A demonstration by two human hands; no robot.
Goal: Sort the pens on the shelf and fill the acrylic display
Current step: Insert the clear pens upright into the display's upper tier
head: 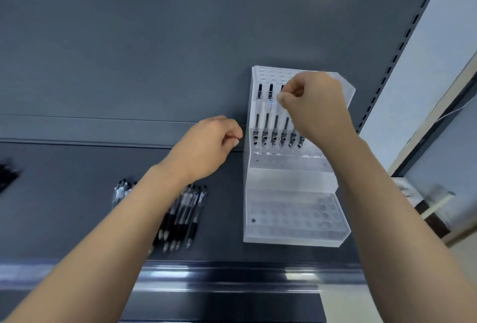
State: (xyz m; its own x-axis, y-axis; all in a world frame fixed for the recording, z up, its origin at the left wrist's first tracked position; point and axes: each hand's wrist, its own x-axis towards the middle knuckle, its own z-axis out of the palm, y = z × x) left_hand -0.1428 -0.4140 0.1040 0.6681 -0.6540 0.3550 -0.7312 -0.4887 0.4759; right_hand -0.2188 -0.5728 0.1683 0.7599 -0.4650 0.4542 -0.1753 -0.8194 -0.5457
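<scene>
pens [265,118] stand upright, tips down, in display [291,175]; fingers [284,96] of right hand [317,105] pinch one.

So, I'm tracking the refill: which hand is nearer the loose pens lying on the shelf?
Left. The left hand hovers just beyond the loose pens; the right hand is off to their right, at the display.

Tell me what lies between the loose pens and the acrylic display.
Nothing: the head view shows bare shelf between loose pens and acrylic display.

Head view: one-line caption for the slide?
Right hand pinches a pen in the acrylic display's upper row; left hand curled beside it; loose pens lie on the shelf.
</scene>
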